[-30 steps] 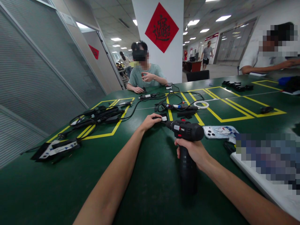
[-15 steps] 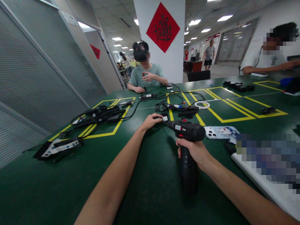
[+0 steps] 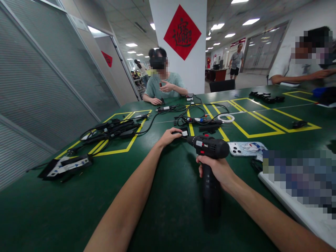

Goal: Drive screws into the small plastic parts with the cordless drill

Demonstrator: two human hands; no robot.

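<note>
My right hand (image 3: pixel 215 168) is wrapped around the grip of a black cordless drill (image 3: pixel 211 146) with red buttons. The drill points away from me and to the left, and its tip reaches the near side of a small black part with a white patch (image 3: pixel 185 133). Fingers of my left hand (image 3: pixel 167 138) are closed on the left side of that part, against the green table (image 3: pixel 168 196). Exactly where the drill's tip meets the part is too small to make out.
Black cables and tools (image 3: pixel 112 129) lie on the left, with a black-and-white device (image 3: pixel 68 165) nearer. Beyond my hands are more cables, black strips (image 3: pixel 210 128) and a white ring (image 3: pixel 226 118). A phone (image 3: pixel 248 149) lies right of the drill. A person (image 3: pixel 165 82) sits opposite.
My hands, the drill and the small part hold nearly the same places. The view has shifted very slightly. A walking person in the background has moved a little.
</note>
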